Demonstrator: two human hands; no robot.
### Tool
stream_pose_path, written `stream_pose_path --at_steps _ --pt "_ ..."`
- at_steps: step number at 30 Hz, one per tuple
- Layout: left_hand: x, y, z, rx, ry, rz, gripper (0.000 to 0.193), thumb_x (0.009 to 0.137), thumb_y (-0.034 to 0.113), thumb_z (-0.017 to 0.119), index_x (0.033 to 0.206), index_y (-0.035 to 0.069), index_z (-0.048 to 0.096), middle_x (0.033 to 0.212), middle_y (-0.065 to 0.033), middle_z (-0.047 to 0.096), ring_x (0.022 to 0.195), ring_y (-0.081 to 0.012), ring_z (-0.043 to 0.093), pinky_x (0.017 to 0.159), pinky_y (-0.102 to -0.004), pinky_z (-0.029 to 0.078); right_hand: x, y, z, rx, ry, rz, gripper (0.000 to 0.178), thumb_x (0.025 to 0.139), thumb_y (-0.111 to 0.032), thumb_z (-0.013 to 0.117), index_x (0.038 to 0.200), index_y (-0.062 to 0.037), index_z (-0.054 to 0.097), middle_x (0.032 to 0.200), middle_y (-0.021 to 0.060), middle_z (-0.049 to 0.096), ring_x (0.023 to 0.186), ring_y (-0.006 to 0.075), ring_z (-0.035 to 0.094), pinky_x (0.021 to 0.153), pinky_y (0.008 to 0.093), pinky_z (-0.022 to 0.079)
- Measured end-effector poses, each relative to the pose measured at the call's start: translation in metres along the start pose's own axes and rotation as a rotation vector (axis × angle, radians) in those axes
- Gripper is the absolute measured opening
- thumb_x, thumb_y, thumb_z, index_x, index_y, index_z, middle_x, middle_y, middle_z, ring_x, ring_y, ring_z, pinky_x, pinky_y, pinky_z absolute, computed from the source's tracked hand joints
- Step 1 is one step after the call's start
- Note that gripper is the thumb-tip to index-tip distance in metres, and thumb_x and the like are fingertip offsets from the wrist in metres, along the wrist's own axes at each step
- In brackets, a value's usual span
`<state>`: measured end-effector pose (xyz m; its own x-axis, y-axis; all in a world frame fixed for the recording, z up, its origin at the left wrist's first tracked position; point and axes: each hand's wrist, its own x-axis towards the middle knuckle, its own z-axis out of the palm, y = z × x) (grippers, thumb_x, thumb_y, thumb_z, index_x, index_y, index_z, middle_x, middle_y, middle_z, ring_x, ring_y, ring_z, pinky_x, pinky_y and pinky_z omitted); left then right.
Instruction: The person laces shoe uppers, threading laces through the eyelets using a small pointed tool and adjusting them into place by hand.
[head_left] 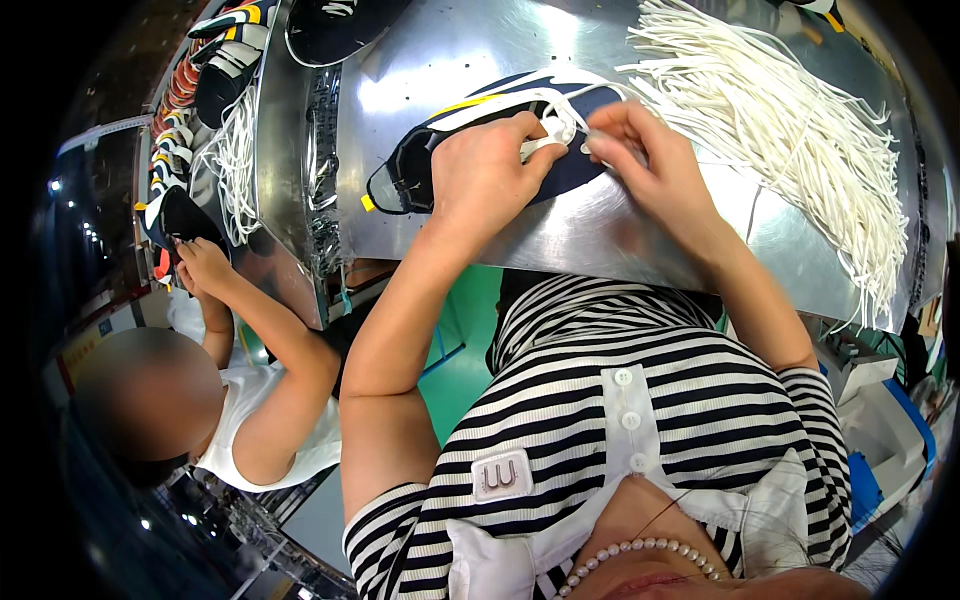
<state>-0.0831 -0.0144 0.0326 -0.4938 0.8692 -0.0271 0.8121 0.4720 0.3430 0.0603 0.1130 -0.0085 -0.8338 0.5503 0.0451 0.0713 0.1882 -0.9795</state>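
- At the far left, a row of colored shoe uppers (172, 140) runs along the edge of a steel surface, orange, white, navy and yellow among them
- Below that row, a co-worker in a white sleeveless top (262, 425) has both hands (207, 266) together at a dark shoe piece (185, 217)
- Just right of the row, a small bundle of white laces (238, 165) hangs in loose strands
- At the top, left of center, a black rounded piece (335, 32) lies on the far part of the shiny metal counter (570, 235)
- In the middle of the counter, near its front edge, a navy shoe upper (585, 172) lies with its gray heel end to the left and a yellow tab (367, 203) there
- The left hand (490, 165) is clamped on this upper, thumb and forefinger close to a looped white lace (562, 108) at its opening
- The right hand (645, 160) is just beside it, fingertips drawn together near the lace, though the view is too small to tell if they pinch it
- On the right of the counter, a large spread of white laces (780, 130) reaches over the front edge
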Motion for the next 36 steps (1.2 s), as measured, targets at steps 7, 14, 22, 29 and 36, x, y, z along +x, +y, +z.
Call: stream_pose_path --at_steps 7,14,22,29,36 --pt "-0.002 -0.005 0.006 0.02 0.065 0.058 0.028 0.084 0.039 0.066 0.086 0.011 0.069 0.067 -0.009 0.066 0.063 -0.0284 0.065 0.057 -0.0397 0.048 -0.015 -0.005 -0.002 -0.042 -0.002 0.006 0.017 0.09 -0.014 0.064 0.099 0.0003 0.061 0.081 0.0123 0.07 0.076 0.0221 0.069 0.069 0.0297 0.052" --pt "-0.002 -0.007 0.004 0.005 0.025 0.046 0.028 0.083 0.04 0.068 0.088 0.012 0.069 0.07 -0.0086 0.067 0.064 -0.0284 0.064 0.059 -0.0392 0.048 -0.019 -0.014 0.0 -0.115 -0.075 0.064 0.014 0.09 -0.012 0.064 0.096 0.0008 0.06 0.076 0.012 0.068 0.067 0.0198 0.067 0.064 0.029 0.051" --pt "-0.004 -0.011 0.007 -0.042 0.124 0.151 0.023 0.083 0.032 0.069 0.082 0.01 0.069 0.066 -0.0079 0.065 0.062 -0.0266 0.064 0.055 -0.0382 0.047 -0.009 -0.01 0.004 -0.054 -0.092 0.129 0.011 0.094 -0.009 0.061 0.097 0.0016 0.062 0.076 0.004 0.065 0.069 0.0078 0.059 0.064 0.022 0.045" --pt "-0.005 -0.013 0.006 -0.059 0.143 0.173 0.021 0.082 0.031 0.069 0.081 0.01 0.069 0.066 -0.0079 0.064 0.062 -0.0255 0.064 0.055 -0.0381 0.047 -0.006 -0.01 0.002 0.067 -0.138 0.234 0.01 0.094 -0.01 0.06 0.096 0.0 0.062 0.075 0.0005 0.063 0.07 0.005 0.056 0.062 0.0194 0.041" --pt "-0.006 -0.014 0.008 -0.079 0.138 0.2 0.017 0.08 0.025 0.072 0.08 0.009 0.067 0.066 -0.0073 0.063 0.063 -0.025 0.064 0.055 -0.0375 0.047 -0.006 -0.009 0.001 0.072 -0.148 0.223 0.011 0.094 -0.011 0.061 0.095 -0.0003 0.062 0.074 0.0001 0.063 0.067 0.0037 0.054 0.059 0.0184 0.039"
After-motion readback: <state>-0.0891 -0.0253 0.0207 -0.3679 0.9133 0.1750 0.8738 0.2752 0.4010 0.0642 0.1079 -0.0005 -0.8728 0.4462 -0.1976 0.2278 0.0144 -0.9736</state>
